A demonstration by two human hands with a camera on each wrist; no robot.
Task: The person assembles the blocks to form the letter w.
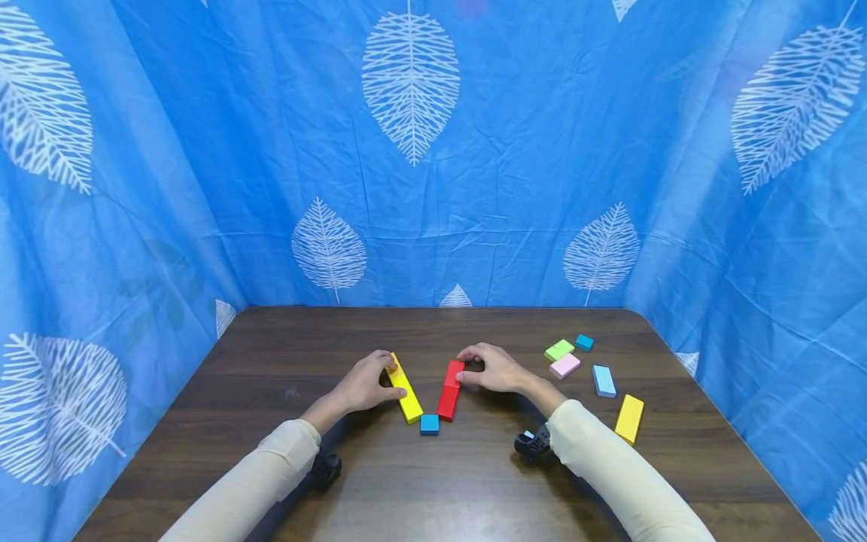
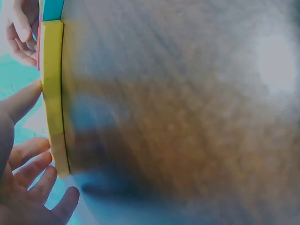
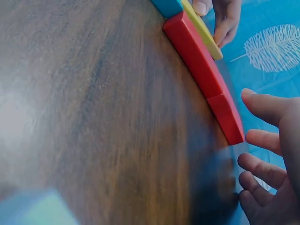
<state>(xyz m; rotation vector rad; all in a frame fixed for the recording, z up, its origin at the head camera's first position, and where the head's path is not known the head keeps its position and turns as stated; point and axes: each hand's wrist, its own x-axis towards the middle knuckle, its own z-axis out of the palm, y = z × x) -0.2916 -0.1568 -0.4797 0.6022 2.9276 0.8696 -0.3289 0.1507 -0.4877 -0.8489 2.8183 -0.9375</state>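
Note:
On the table, a long yellow block [image 2: 52,75] and a shorter yellow block [image 2: 59,154] lie end to end in a slanted row. My left hand [image 1: 366,382] is at this row's left side, thumb and fingertips right at its edge, the fingers spread loosely. Two red blocks [image 1: 448,401] form a second slanted row to the right. Beside their far end is my right hand [image 1: 497,369], its fingers loosely bent and the index fingertip at the end block [image 3: 226,119]. A small blue block [image 1: 430,424] sits at the near ends, where the rows converge.
At the right of the table lie a green block [image 1: 558,350], a small blue-teal block [image 1: 584,342], a pink block [image 1: 565,366], a light blue block [image 1: 604,381] and a large yellow block [image 1: 629,418]. A blue leaf-print curtain [image 1: 474,256] stands behind the table.

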